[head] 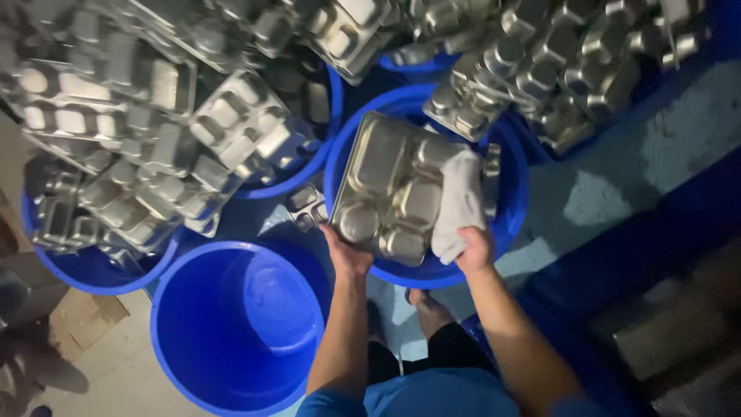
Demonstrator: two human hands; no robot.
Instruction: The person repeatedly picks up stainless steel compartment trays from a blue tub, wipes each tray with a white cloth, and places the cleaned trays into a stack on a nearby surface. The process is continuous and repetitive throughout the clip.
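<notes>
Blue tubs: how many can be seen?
5: one empty tub near the left hand, one under the held tray, three under tray piles. More may be hidden.

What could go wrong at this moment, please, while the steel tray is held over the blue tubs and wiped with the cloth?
The left hand grips the compartment tray only by its lower edge, so it could slip into the blue tub beneath. The right hand presses the white cloth on one side, which may tilt the tray. The heaped trays behind lean over the rim and might slide down.
</notes>
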